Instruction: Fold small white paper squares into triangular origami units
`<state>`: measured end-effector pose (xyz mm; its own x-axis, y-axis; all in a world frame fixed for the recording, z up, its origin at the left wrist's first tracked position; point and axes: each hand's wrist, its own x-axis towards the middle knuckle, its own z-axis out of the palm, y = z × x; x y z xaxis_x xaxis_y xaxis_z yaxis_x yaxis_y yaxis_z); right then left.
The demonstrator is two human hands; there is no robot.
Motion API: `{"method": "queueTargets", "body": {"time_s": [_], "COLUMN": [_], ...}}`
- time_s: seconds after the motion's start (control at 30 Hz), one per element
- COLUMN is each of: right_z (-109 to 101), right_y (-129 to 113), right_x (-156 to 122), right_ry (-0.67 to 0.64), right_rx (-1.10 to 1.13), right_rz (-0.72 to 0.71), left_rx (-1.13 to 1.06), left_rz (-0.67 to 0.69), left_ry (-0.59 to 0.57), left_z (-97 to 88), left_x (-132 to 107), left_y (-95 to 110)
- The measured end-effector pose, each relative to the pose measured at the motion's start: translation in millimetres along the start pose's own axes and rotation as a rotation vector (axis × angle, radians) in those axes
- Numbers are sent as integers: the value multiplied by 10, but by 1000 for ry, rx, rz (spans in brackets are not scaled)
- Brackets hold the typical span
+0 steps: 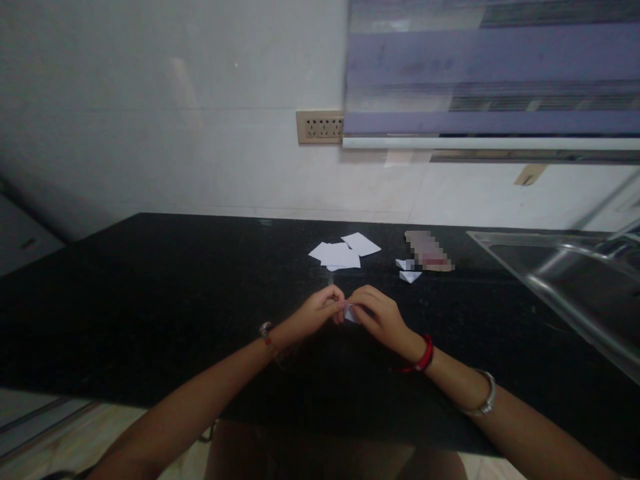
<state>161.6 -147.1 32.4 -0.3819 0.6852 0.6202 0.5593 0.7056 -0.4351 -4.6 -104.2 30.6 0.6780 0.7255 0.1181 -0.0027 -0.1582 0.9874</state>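
A small piece of folded white paper (352, 314) is pinched between my two hands, just above the black countertop. My left hand (324, 308) grips its left end with thumb and fingers closed. From the other side my right hand (378, 316) curls over it, thumb and fingers pressed on the paper and hiding part of it. Beyond my hands lie several loose white paper sheets (340, 255), partly overlapping. To the right of those rest small folded white paper pieces (410, 275).
A blurred-out flat rectangular object (429, 251) lies beside the folded pieces. The steel sink (537, 280) is set into the black countertop (150, 300) on the right. A socket panel (323, 127) and a purple blind (490, 73) are at the back wall.
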Motion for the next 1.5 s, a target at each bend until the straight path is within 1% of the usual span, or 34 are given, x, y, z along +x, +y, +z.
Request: {"method": "queueTargets", "body": {"time_s": [0.1, 0.23, 0.43, 0.63, 0.9, 1.0, 1.07, 1.17, 1.27, 1.37, 1.5], "right_z": [2, 6, 22, 11, 22, 22, 22, 22, 24, 30, 39], "right_y": [-9, -15, 17, 6, 52, 51, 36, 15, 16, 28, 33], "right_x": [8, 23, 32, 41, 14, 10, 12, 18, 20, 21, 22], "right_ry": [15, -9, -10, -40, -76, -55, -24, 56, 126, 119, 81], "right_rx": [34, 64, 105, 105, 162, 160, 140, 101, 76, 84, 122], "right_rz": [28, 46, 77, 96, 85, 88, 100, 137, 180, 191, 190], "left_rx": [-33, -68, -44, -30, -59, -58, -36, 54, 271, 463, 664], "left_rz": [-7, 4, -24, -15, -23, -27, -18, 38, 79, 95, 201], "left_ry": [-30, -66, -54, -60, -105, -106, -71, 3, 83, 160, 180], "left_z": [-15, -35, -40, -54, -48, -49, -41, -12, 24, 47, 51], "left_x": [3, 4, 16, 14, 5, 3, -5, -23, -39, -43, -46], "left_y": [-12, -21, -60, -88, -83, -90, -88, -76, -55, -36, -26]}}
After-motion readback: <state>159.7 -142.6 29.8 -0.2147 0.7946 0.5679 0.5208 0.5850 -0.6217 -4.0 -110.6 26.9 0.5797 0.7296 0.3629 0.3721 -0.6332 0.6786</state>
